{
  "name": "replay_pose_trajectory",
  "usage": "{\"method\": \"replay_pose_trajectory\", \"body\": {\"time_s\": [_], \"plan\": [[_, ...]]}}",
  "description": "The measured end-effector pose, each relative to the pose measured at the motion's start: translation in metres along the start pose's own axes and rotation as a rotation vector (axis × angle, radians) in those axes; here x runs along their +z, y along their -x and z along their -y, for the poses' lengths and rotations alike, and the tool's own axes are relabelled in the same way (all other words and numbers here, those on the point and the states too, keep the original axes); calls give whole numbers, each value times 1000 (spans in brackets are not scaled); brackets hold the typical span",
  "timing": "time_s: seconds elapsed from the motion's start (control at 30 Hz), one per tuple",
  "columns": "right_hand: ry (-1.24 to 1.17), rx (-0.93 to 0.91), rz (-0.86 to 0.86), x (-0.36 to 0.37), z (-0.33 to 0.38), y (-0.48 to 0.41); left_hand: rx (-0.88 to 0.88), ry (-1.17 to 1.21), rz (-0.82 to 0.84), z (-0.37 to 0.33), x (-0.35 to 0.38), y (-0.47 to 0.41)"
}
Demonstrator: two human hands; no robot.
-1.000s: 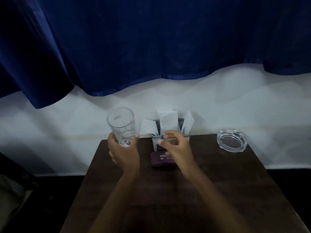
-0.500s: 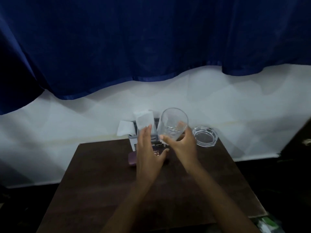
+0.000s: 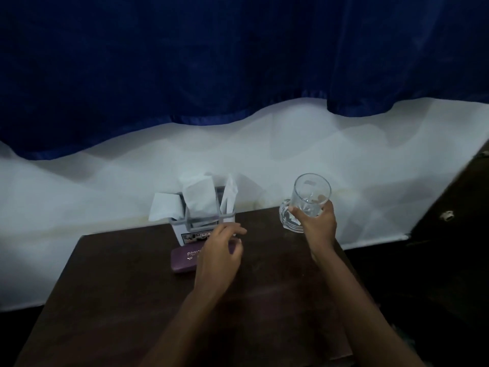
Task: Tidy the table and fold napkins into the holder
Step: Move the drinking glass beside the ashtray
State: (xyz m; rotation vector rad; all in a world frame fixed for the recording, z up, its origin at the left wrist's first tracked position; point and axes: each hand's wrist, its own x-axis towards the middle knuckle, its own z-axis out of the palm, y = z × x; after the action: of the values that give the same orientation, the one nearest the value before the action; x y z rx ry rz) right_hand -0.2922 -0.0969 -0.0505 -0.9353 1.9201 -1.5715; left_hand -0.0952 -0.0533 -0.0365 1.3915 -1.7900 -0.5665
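A grey and white napkin holder (image 3: pixel 202 225) stands at the far edge of the dark wooden table (image 3: pixel 119 300), with white napkins (image 3: pixel 198 198) sticking up out of it. My right hand (image 3: pixel 317 226) grips a clear drinking glass (image 3: pixel 311 196), held above the glass ashtray (image 3: pixel 288 217) at the far right of the table. My left hand (image 3: pixel 219 256) hovers with its fingers spread and nothing in them, over a purple case (image 3: pixel 184 260) lying in front of the holder.
A dark blue curtain (image 3: pixel 211 62) hangs over a white cloth (image 3: pixel 344 154) behind the table. A dark piece of furniture (image 3: pixel 455 207) stands to the right. The table's right edge is close to my right forearm.
The glass passed from my left hand to my right hand and moved right, over the ashtray. My left hand let go and dropped toward the purple case.
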Motion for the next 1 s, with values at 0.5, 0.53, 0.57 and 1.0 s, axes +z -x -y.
{"method": "replay_pose_trajectory", "body": {"time_s": [0.5,0.53,0.57,1.0], "plan": [[199,54,-27,19,-9,-8,1,5,-16,14,-3,-5],[206,52,-33,20,-9,-8,4,7,-12,15,-4,-5],[211,50,-38,21,-9,-7,9,9,-7,16,-4,-6],[353,151,-200,-3,-11,-12,-382,134,-771,42,-69,-22]]}}
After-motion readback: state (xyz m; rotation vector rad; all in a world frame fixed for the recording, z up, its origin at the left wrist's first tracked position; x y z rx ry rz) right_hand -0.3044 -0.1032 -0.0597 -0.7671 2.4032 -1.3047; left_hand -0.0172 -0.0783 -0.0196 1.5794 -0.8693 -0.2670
